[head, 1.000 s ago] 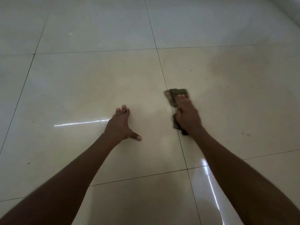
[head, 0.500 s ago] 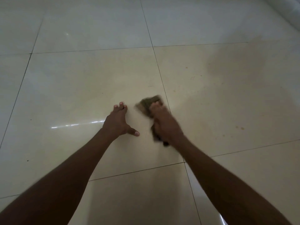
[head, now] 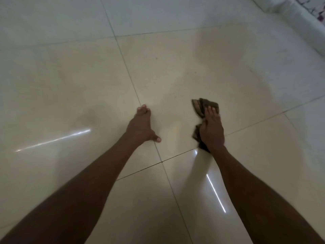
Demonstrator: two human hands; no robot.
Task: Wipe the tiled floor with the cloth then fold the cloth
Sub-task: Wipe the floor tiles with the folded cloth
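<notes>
1. The person is leaning over a glossy cream tiled floor [head: 202,71], both bare forearms reaching forward and down.
2. The right hand [head: 212,131] is lying on top of a bunched brown cloth [head: 202,105], pressing it against the floor with its fingers stretched forward over it.
3. The cloth is sitting on the tile to the right of the grout line running away from the camera; part of it is sticking out beyond the fingertips and more is showing along the thumb side and at the wrist.
4. The thumb is hidden, so whether it is curling round the cloth cannot be told.
5. The left hand [head: 142,125] is resting flat on the floor, fingers together and straight, thumb spread to the right, grasping nothing.
6. The left hand is lying over the grout line, well apart from the cloth.
7. Bright streaks of light are reflecting off the tiles at left and near the right forearm.
8. A pale object [head: 299,18], blurred, is lying along the top right corner.
</notes>
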